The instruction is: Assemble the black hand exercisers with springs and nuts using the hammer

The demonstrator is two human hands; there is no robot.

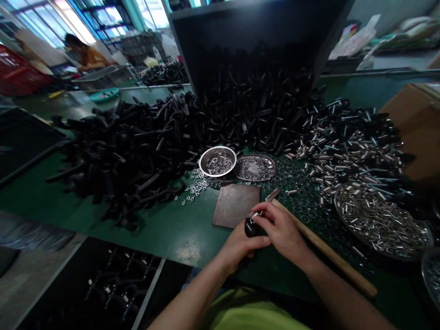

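Observation:
My left hand (239,244) is closed around a black plastic part (252,228), just in front of a flat metal plate (237,204). A small metal spring (255,215) sits at the top of that part. The fingertips of my right hand (279,227) pinch the spring from the right side. Under and beside my right hand lies a hammer, its wooden handle (330,254) running toward the lower right and its metal head (272,195) near the plate. The lower end of the black part is hidden by my left hand.
Black plastic parts (137,151) are heaped across the back and left. A steel bowl (217,174) and oval tray (255,178) hold small rings. Springs with black knobs (357,146) pile up at right, near a pan of metal pins (381,222). A crate (117,293) stands lower left; a person (91,56) sits beyond.

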